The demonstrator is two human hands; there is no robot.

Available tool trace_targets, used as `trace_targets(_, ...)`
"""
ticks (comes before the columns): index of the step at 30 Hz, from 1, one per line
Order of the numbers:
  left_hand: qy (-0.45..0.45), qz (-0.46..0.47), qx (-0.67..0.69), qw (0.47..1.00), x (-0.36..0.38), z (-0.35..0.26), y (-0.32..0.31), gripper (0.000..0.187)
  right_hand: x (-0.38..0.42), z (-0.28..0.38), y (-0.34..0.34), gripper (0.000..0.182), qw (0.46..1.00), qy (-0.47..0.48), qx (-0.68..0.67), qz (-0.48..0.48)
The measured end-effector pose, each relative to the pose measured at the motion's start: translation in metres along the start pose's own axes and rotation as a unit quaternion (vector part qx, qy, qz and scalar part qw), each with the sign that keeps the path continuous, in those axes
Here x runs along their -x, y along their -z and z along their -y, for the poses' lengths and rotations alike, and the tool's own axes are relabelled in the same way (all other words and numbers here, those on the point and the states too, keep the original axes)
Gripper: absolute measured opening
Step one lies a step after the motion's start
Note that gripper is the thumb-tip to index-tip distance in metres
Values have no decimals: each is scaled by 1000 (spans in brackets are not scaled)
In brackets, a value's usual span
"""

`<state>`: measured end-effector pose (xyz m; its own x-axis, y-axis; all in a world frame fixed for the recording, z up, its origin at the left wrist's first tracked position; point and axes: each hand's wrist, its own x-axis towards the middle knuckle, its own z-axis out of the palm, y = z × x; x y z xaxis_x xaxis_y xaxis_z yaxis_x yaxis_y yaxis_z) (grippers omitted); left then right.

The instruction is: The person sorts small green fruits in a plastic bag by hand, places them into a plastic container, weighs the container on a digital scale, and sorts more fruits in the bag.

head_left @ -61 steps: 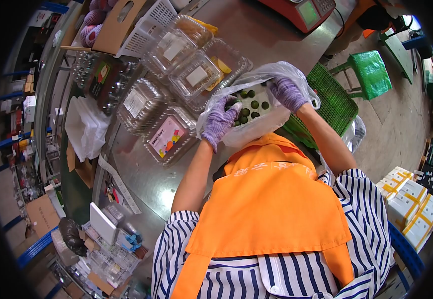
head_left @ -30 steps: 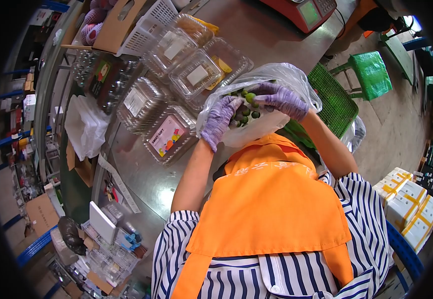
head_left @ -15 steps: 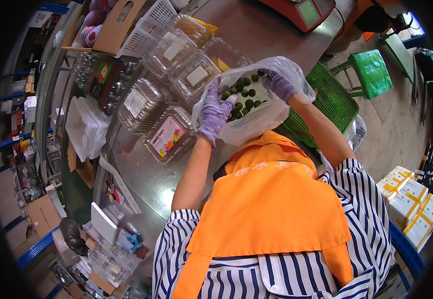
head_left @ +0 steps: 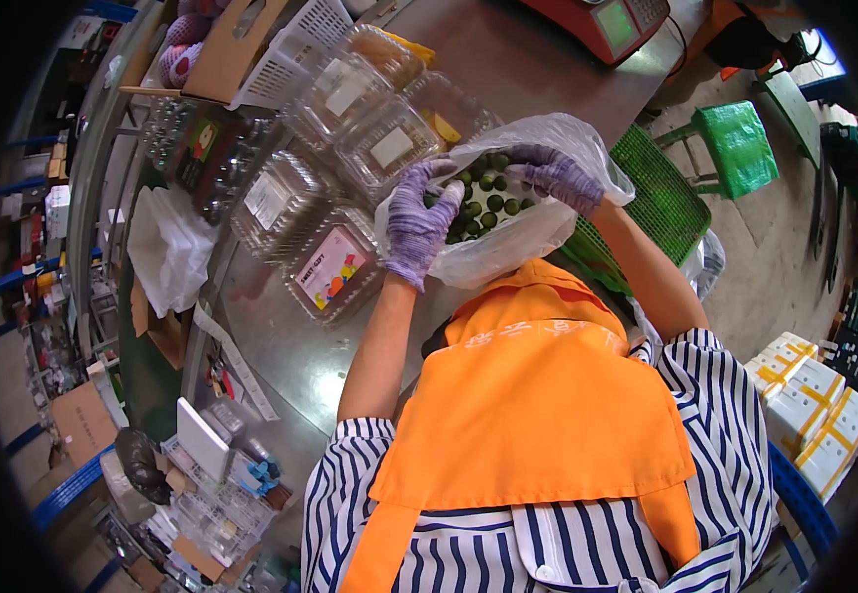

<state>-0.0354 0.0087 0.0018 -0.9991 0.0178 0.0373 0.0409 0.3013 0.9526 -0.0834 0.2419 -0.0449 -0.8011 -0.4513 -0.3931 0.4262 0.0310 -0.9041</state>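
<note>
A translucent plastic bag (head_left: 523, 240) lies open at the table's near edge, with several small dark green round fruits (head_left: 493, 203) inside. My left hand (head_left: 419, 222), in a purple striped glove, is closed on the bag's left rim, its thumb toward the fruits. On the other side my right hand (head_left: 559, 178), gloved alike, reaches over the fruits from the right rim; its fingertips are bent inward and what they hold, if anything, is too small to tell. Clear plastic boxes (head_left: 389, 148) stand just beyond my left hand.
A labelled clear box (head_left: 330, 272) sits on the metal table (head_left: 281, 341) at left. Behind are a white basket (head_left: 295, 54) and a red scale (head_left: 587, 25). A green crate (head_left: 661, 198) is at right, near a green-covered stool (head_left: 735, 148). White foam boxes (head_left: 814, 405) stand lower right.
My right hand has moved in from the bag's rim over the fruits. My left hand has shifted slightly left and its thumb has drawn back, and the fruits have moved a little.
</note>
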Motion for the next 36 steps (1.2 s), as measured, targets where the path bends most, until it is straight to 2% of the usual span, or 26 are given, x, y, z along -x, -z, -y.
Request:
trace_targets(1,-26,6,-22,999,0,-3,0,28,9,10,-1,38,1000,-13,0,11)
trace_targets(4,55,74,-41,995,1,-29,-2,27,24,19,-5,42,998,-33,-43,28)
trace_targets(6,27,90,-10,996,3,-28,-9,31,32,22,-10,44,995,-40,-92,23)
trace_targets(9,-14,109,-2,994,3,-19,-20,33,38,31,-12,38,996,-38,-33,68)
trace_targets(12,-36,160,-141,976,6,-12,-22,37,36,33,-19,34,983,-86,144,70)
trace_targets(13,-13,184,-178,967,7,-5,-21,48,33,27,-17,35,978,-64,198,19)
trace_targets(14,-13,162,-217,963,7,4,-21,52,26,11,-11,32,963,14,265,-37)
trace_targets(16,-12,116,-294,949,8,17,-21,61,5,-24,8,25,895,169,387,-144)
trace_targets(17,2,89,-295,951,6,13,-16,71,-3,-30,16,15,853,224,431,-191)
trace_targets(20,-37,28,-274,960,-2,11,-7,68,2,0,1,15,713,284,589,-254)
trace_targets(21,-42,25,-267,963,-4,8,-5,67,3,15,-7,16,679,299,624,-246)
trace_targets(23,-51,18,-252,966,-6,2,0,66,-12,6,-14,21,804,155,525,-232)
trace_targets(26,-65,18,-280,958,-3,4,8,64,-29,-4,-11,26,813,67,565,-125)
trace_targets(28,-38,39,-279,959,0,8,14,62,-33,1,-12,26,790,-25,612,16)
trace_targets(29,-27,50,-276,960,0,10,15,61,-33,-17,-4,26,806,36,590,-21)
trace_targets(33,11,100,-242,965,3,14,15,59,-27,-7,-30,26,802,224,553,-41)
trace_targets(34,28,118,-246,962,4,14,14,60,-30,-9,-42,26,832,176,526,-15)
trace_targets(36,61,152,-252,954,4,16,11,60,-23,-8,-54,29,808,207,551,-12)
